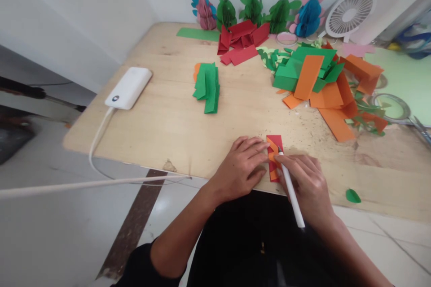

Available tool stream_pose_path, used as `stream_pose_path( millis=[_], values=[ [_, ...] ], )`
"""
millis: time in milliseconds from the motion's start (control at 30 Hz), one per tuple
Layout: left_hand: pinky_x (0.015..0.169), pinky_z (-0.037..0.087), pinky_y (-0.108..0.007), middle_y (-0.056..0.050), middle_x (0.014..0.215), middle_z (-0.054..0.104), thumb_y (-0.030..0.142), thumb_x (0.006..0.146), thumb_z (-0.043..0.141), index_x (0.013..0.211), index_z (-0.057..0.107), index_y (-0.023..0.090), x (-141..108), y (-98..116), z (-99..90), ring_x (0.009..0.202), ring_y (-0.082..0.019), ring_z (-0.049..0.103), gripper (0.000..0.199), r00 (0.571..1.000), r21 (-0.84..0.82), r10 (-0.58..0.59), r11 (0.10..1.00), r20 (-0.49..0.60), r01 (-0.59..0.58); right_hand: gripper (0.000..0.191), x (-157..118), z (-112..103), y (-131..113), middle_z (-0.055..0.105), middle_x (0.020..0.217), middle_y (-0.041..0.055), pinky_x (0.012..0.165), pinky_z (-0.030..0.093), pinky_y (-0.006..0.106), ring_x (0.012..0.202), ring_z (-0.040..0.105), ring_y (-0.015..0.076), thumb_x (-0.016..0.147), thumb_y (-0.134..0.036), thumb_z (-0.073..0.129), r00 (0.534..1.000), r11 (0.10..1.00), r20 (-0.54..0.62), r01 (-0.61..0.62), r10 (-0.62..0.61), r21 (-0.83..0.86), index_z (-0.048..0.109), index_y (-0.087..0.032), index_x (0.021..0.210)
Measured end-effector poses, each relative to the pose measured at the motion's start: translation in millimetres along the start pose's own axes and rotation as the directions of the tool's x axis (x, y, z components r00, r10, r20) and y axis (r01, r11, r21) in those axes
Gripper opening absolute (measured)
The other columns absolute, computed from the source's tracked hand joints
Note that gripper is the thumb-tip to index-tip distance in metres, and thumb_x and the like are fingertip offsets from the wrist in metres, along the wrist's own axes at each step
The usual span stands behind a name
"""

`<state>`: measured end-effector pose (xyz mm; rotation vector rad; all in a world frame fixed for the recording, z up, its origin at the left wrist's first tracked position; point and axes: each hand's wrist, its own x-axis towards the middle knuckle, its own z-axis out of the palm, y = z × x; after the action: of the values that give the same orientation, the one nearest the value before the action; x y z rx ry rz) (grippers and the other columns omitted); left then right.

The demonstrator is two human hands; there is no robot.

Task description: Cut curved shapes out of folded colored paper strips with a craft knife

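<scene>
A red paper strip (276,138) lies at the table's near edge, with an orange cut-out paper shape (273,145) on top of it. My right hand (308,184) pinches a white pen (292,195), its dark tip at the edge of the orange shape. From the left, my left hand (240,166) rests flat on the paper, fingers stretched out and fingertips at the orange shape's side. Part of the shape is hidden beneath my hands. Farther up the table lies a bundle of cut green paper (209,87), with a bit of orange paper (196,71) behind it.
Folded orange paper (310,76), green paper (286,76) and scraps pile up at right, beside tape rolls (392,106) and scissors (420,130). Red folded papers (242,38), several paper figures (252,9) and a fan (350,14) stand behind. A corded power bank (129,88) lies left.
</scene>
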<state>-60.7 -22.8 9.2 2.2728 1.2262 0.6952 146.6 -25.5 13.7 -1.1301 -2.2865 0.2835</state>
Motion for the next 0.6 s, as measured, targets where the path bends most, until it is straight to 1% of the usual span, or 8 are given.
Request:
stream_pose_path(
  millis=[133, 467, 600],
  values=[
    [0.116, 0.029, -0.049, -0.007, 0.141, 0.057, 0.022, 0.088, 0.054, 0.111, 0.065, 0.019, -0.2, -0.4, 0.2, 0.135, -0.025, 0.045, 0.025, 1.0, 0.004, 0.008, 1.0, -0.006, -0.008, 0.028, 0.6, -0.2, 0.2, 0.072, 0.09, 0.0038, 0.077, 0.039, 0.034, 0.086, 0.064, 0.0197, 0.092, -0.011, 0.053, 1.0, 1.0, -0.004, 0.021, -0.021, -0.022, 0.062, -0.021, 0.117],
    [0.116, 0.028, -0.048, -0.008, 0.138, 0.059, 0.023, 0.089, 0.055, 0.112, 0.063, 0.019, 0.2, -0.6, 1.1, 0.135, -0.025, 0.045, 0.025, 1.0, 0.0, 0.002, 1.0, -0.013, -0.002, 0.025, 0.5, -0.7, -0.2, 0.073, 0.09, 0.0048, 0.078, 0.037, 0.034, 0.087, 0.061, 0.0203, 0.093, -0.009, 0.051, 0.999, 0.994, 0.01, 0.052, -0.051, -0.094, 0.062, -0.018, 0.114],
    [0.116, 0.028, -0.048, -0.008, 0.138, 0.059, 0.023, 0.089, 0.055, 0.113, 0.063, 0.018, 0.2, -0.9, 1.8, 0.135, -0.025, 0.045, 0.026, 1.0, 0.016, 0.013, 1.0, -0.015, -0.013, 0.028, 0.7, -0.7, -1.0, 0.073, 0.094, 0.005, 0.079, 0.037, 0.035, 0.088, 0.062, 0.0207, 0.093, -0.01, 0.05, 0.998, 0.991, 0.021, 0.066, -0.064, -0.114, 0.063, -0.02, 0.116]
  ],
)
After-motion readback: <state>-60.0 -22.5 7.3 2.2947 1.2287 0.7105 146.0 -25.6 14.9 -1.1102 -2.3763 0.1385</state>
